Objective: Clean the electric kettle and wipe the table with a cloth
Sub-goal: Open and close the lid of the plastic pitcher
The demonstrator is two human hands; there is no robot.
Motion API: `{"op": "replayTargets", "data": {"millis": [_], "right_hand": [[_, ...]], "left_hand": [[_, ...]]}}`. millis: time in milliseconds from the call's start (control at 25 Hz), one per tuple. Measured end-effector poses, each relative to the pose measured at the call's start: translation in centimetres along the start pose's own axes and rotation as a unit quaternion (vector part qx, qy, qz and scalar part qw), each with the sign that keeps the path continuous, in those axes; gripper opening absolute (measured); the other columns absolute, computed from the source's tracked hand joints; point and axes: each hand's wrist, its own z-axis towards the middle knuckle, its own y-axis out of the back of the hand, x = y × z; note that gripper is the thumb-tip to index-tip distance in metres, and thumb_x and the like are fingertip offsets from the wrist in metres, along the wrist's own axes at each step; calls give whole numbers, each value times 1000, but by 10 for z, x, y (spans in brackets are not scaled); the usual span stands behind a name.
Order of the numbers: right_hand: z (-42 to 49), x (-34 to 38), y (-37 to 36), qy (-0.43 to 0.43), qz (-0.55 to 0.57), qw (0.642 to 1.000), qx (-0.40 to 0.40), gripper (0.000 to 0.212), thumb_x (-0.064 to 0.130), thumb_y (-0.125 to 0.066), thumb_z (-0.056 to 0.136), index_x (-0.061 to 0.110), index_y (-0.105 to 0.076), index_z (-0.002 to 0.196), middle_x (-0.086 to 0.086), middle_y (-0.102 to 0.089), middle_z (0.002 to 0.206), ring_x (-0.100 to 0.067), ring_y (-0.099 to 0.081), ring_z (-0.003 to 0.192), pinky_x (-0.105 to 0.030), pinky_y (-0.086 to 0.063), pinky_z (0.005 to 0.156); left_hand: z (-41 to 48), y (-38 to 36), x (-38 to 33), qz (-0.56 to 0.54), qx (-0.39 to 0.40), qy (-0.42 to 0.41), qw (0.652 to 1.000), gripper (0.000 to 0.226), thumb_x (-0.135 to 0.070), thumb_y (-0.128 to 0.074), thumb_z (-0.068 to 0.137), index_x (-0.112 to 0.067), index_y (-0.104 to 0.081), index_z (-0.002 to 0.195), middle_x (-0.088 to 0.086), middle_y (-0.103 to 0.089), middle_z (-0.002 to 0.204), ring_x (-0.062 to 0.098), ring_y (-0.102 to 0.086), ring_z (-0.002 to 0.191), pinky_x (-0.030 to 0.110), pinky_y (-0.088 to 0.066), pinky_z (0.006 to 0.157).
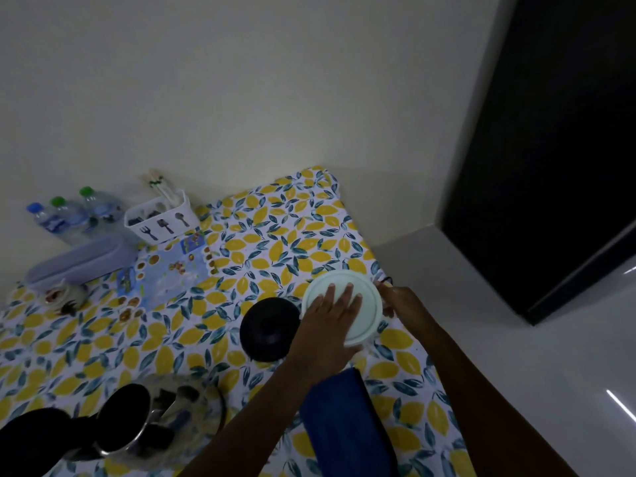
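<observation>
A steel electric kettle [125, 421] with a black handle stands at the near left of the table, and its round black base [270, 328] sits apart in the middle. A folded dark blue cloth [347, 428] lies on the table beside my left forearm. A round container with a pale green lid [364, 290] stands to the right of the base. My left hand [330, 325] lies flat on that lid with fingers spread. My right hand [401, 301] grips the container's right side, its fingertips hidden behind the rim.
The table carries a lemon-print tablecloth [292, 235] and ends at the right above a pale floor. At the back left stand three water bottles [72, 215], a white cutlery caddy [161, 218], a lilac box [79, 259] and a printed mat [165, 273].
</observation>
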Motion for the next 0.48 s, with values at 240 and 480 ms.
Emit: {"op": "replayTargets", "data": {"millis": [240, 480], "right_hand": [[-3, -5, -1, -28, 19, 999, 5, 62, 52, -63, 83, 17, -52, 34, -1, -50, 35, -13, -46, 35, -20, -39, 45], [-42, -27, -11, -23, 83, 994, -63, 52, 44, -66, 80, 18, -42, 42, 0, -41, 40, -16, -38, 41, -32, -35, 57]], "left_hand": [[2, 6, -13, 27, 50, 20, 998, 98, -39, -62, 88, -16, 9, 151, 10, 13, 162, 40, 9, 148, 55, -7, 121], [-25, 6, -24, 6, 33, 6, 999, 89, -4, -51, 89, -16, 12, 150, 9, 17, 162, 43, 12, 146, 57, -8, 121]]}}
